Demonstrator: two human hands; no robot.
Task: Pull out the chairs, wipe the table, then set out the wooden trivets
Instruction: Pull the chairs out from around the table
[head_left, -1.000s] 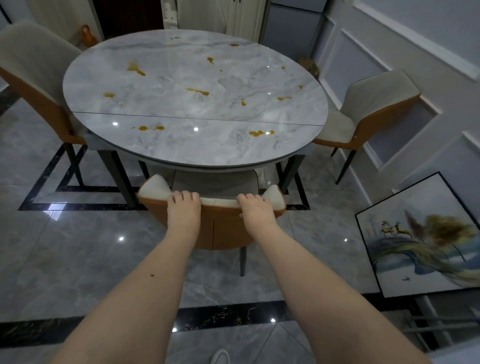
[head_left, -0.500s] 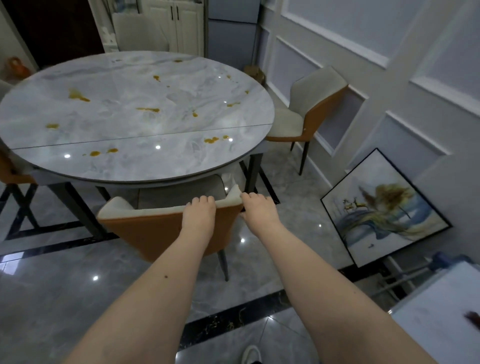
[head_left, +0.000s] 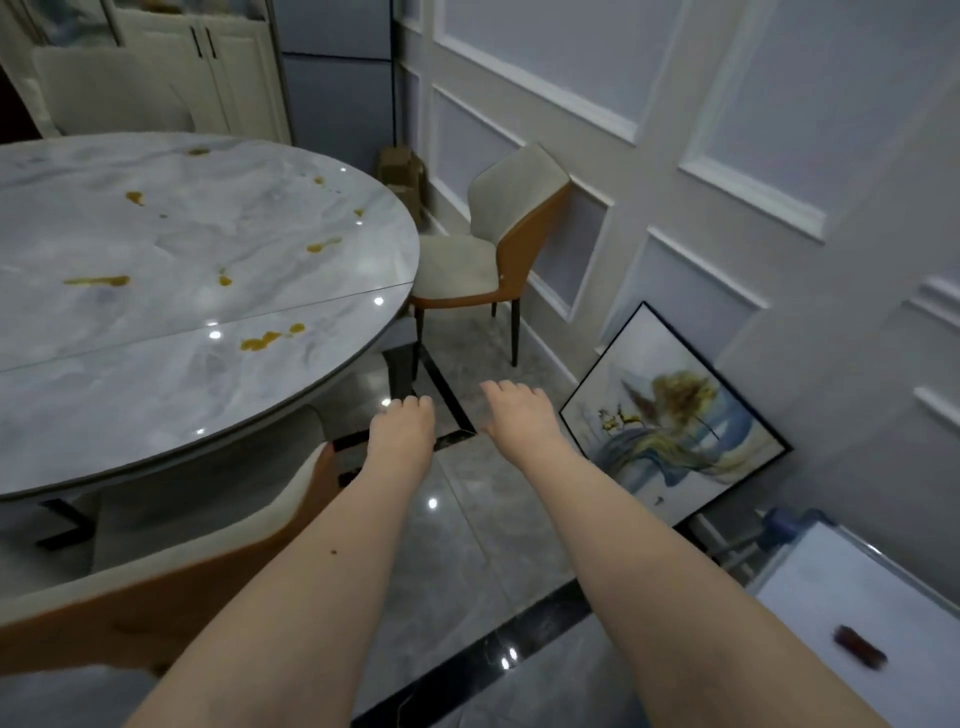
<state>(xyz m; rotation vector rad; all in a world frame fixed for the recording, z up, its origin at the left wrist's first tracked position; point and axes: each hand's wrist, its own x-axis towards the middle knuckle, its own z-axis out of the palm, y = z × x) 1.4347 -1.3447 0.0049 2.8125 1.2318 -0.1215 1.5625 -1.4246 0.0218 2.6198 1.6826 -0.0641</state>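
We see two bare hands reaching forward over the floor, holding nothing: our left hand (head_left: 402, 431) hangs with fingers loosely bent downward, and our right hand (head_left: 519, 415) is spread flatter, fingers relaxed and slightly apart; neither touches any furniture. Beneath the left forearm sits one near chair (head_left: 171, 587), its curved back orange on the outside with a pale padded top edge, partly tucked under the table (head_left: 182, 395). That single table is round, with a glossy grey marbled top crossed by one straight seam and a thin dark rim, and we count roughly ten yellow-brown spills (head_left: 265, 340) scattered over it. A second chair (head_left: 493, 249) of the same make, with a pale cushioned seat and back, orange shell and thin dark legs, stands at the table's far right edge, near the panelled wall (head_left: 701, 156). One framed painting (head_left: 670, 415) with a black frame leans against that wall on the floor (head_left: 467, 545), which is polished grey tile with a black inlaid border. At the lower right we see one white surface (head_left: 841, 613) carrying a small dark reddish object (head_left: 860, 647), too blurred to name. Pale cabinets (head_left: 208, 78) stand behind the table. No trivets show anywhere we can see.
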